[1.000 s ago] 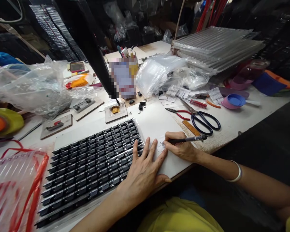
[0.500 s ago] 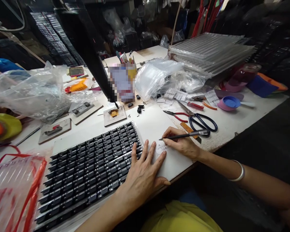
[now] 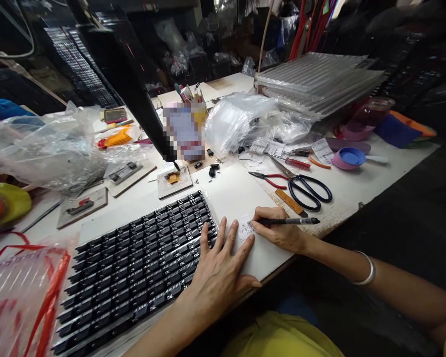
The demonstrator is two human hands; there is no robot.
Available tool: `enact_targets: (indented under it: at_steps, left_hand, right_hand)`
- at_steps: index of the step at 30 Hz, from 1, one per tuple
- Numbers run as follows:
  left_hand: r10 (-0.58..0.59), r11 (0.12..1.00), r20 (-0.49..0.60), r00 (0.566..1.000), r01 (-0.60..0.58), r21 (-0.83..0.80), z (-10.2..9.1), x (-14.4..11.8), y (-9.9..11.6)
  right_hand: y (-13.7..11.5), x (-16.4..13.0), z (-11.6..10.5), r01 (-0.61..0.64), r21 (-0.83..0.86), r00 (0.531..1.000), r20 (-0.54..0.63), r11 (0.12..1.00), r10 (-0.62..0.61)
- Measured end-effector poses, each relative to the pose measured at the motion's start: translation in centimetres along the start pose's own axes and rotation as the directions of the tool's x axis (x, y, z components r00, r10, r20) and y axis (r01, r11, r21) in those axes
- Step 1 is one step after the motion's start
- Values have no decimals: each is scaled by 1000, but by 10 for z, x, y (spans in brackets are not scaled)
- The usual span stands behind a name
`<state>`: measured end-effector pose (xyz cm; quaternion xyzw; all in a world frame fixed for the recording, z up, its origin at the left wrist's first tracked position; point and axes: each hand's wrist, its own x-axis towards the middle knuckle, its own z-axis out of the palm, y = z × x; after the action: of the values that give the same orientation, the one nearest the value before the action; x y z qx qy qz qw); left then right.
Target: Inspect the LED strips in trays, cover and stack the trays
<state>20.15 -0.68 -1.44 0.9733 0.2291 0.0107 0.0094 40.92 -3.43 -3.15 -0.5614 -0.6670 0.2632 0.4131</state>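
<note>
A black pen (image 3: pixel 297 221) is gripped in my right hand (image 3: pixel 278 230), its tip down at a small slip of paper (image 3: pixel 246 230) with handwritten marks. My left hand (image 3: pixel 223 260) lies flat with fingers spread; its fingertips are at the slip's left edge and the right side of the tray of black parts (image 3: pixel 137 258). That tray holds many rows of small black components with metal pins. Under the slip is the white table top (image 3: pixel 271 258). My right fingers partly cover the slip and hide the pen's point.
Scissors (image 3: pixel 308 191), red-handled pliers (image 3: pixel 269 178) and an orange-brown strip (image 3: pixel 290 201) lie beyond my right hand. A black lamp-like arm (image 3: pixel 134 89) reaches over a small fixture (image 3: pixel 174 182). Plastic bags (image 3: pixel 241 119), stacked clear trays (image 3: pixel 315 82) and a pink cup (image 3: pixel 348 157) stand farther back.
My right hand has moved slightly down, and the pen now lies flatter, its rear end pointing right. My left hand stays in place on the table. The view has shifted a little.
</note>
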Motion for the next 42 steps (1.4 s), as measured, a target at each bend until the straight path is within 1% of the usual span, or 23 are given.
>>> enact_targets:
  at_steps: [7, 15, 20, 26, 29, 32, 39, 42]
  left_hand:
    - [8, 1000, 14, 1000, -8, -8, -3, 1, 1]
    - [23, 999, 16, 1000, -24, 32, -3, 2, 1]
    - [8, 1000, 6, 1000, -8, 8, -1, 0, 0]
    - [6, 1000, -7, 1000, -6, 6, 0, -1, 0]
    - [7, 1000, -5, 1000, -7, -1, 0, 0, 0]
    - [10, 1000, -4, 1000, -10, -4, 1, -1, 0]
    - [21, 1000, -13, 1000, -20, 21, 2, 0, 0]
    - [32, 999, -15, 999, -31, 40, 1, 0, 1]
  right_hand:
    - [-3, 0, -2, 41, -47, 999, 23, 998, -40]
    - [1, -1, -2, 64, -65, 998, 30, 996, -63]
    - [-1, -1, -1, 41, -34, 999, -4, 999, -41]
    - [0, -1, -1, 61, -61, 998, 21, 996, -60]
    - [0, -1, -1, 57, -65, 998, -1, 996, -57]
    - [0, 0, -1, 45, -46, 999, -23, 998, -46]
    - [-1, 1, -1, 46, -7, 999, -6, 999, -46]
    - [-1, 1, -1, 23, 18, 1000, 4, 1000, -23]
